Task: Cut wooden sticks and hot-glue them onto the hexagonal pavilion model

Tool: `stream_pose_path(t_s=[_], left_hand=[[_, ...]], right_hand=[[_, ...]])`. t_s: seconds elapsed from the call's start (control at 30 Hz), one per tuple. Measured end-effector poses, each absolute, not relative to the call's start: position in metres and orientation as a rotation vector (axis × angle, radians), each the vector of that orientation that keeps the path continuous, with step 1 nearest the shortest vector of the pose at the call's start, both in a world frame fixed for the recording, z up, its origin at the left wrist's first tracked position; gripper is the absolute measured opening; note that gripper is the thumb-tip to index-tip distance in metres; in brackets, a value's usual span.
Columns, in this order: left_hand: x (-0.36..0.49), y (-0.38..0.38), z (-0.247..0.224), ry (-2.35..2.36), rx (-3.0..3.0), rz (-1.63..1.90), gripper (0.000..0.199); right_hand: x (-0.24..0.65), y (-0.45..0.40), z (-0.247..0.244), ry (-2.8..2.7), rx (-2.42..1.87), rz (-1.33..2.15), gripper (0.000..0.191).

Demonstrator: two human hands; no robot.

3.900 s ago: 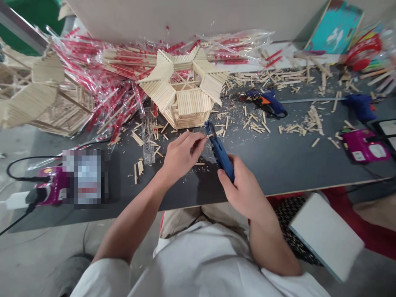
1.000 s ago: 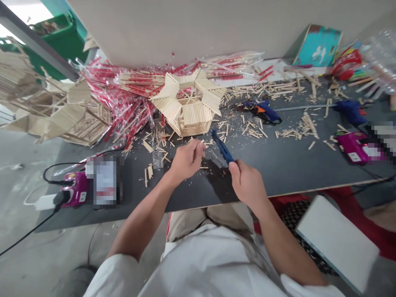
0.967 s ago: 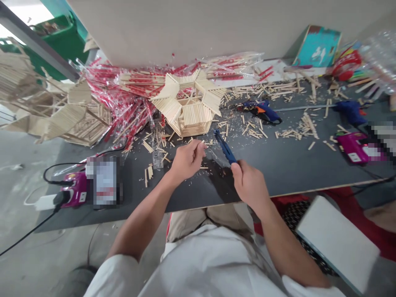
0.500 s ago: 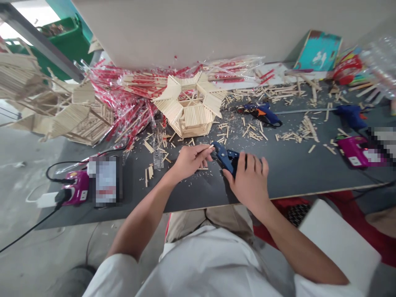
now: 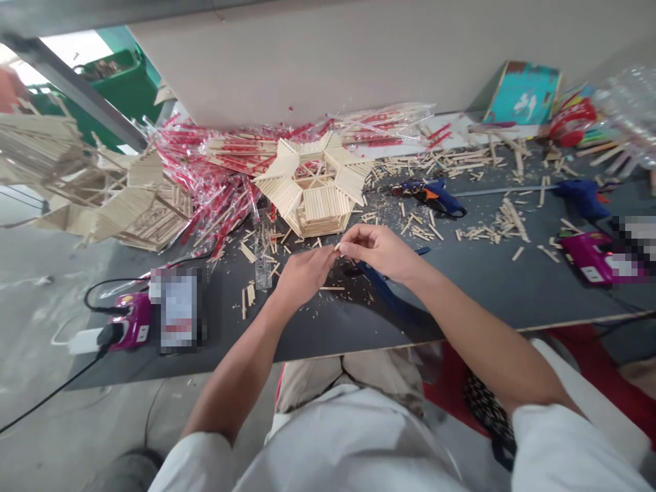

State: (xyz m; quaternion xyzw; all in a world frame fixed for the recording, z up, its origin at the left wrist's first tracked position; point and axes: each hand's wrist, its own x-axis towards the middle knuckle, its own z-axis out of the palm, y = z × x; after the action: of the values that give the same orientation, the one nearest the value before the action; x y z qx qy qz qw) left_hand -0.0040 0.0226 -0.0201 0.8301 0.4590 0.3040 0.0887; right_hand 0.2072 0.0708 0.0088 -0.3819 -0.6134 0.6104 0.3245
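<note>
Hands: L hand [image 5: 305,277] & R hand [image 5: 379,247] meet over mid-bench [image 5: 476,290], fingertips v. close, wrists raised off the surface.

Grip: L thumb + fingers together on a short wood stick [image 5: 337,247]; R thumb + index also together at its end. Fingers hide most of it, so exact hold is hard to tell.

Stick location: in the air betw. both hands, above the bench, just near of the stick pavilion model [image 5: 320,203].

Below hands: blue-handled cutters [image 5: 389,295] lie on the bench, unheld, R forearm over them. Wood shavings [image 5: 328,290] scattered around.

Far side: pavilion stands on bench, red-marked chopsticks in clear bags [image 5: 220,188] heaped behind & left. Larger stick model [image 5: 138,208] far left.

Nearby: clear ruler [image 5: 263,256] just left of L hand; blue glue gun [image 5: 435,195] far right of hands, 2nd blue glue gun [image 5: 584,198] further right.

Handling (judgement): piece looks tiny, so firm fingertip pinch from both sides, hands steady, seems best. Dropped, it'd be hard to spot among shavings.
</note>
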Motion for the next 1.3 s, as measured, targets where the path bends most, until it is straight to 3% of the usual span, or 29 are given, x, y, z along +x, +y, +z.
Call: stream_pose_path(t_s=[0.17, 0.33, 0.47, 0.6, 0.83, 1.07, 1.13, 1.2, 1.3], left_hand=[[-0.001, 0.025, -0.027, 1.402, 2.601, 0.708, 0.040], [-0.005, 0.029, -0.027, 1.450, 2.373, 0.934, 0.036], [-0.014, 0.033, -0.025, 1.319, 2.220, 0.978, 0.043], [-0.011, 0.033, -0.027, 1.198, 2.274, 1.115, 0.029], [-0.007, 0.030, -0.029, 1.154, 2.226, 1.069, 0.029], [-0.003, 0.028, -0.028, 1.193, 2.194, 1.013, 0.026], [-0.001, 0.026, -0.018, 1.167, 2.197, 1.024, 0.024], [0.002, 0.024, -0.001, 1.128, 2.263, 1.003, 0.021], [0.003, 0.023, 0.034, 1.142, 2.376, 0.992, 0.018]], right_hand=[[0.209, 0.095, 0.001, -1.892, -1.013, 1.626, 0.026], [0.211, 0.114, -0.003, -2.006, -0.877, 1.694, 0.029], [0.210, 0.111, -0.011, -1.978, -0.904, 1.699, 0.037], [0.213, 0.105, -0.014, -1.963, -0.924, 1.680, 0.040], [0.214, 0.102, -0.019, -1.937, -0.903, 1.710, 0.041], [0.255, 0.111, 0.015, -2.244, -1.159, 1.623, 0.043], [0.287, 0.122, 0.026, -2.231, -1.523, 1.259, 0.039], [0.319, 0.136, 0.025, -1.972, -1.975, 0.612, 0.035], [0.357, 0.156, 0.003, -1.729, -2.115, 0.008, 0.029]])
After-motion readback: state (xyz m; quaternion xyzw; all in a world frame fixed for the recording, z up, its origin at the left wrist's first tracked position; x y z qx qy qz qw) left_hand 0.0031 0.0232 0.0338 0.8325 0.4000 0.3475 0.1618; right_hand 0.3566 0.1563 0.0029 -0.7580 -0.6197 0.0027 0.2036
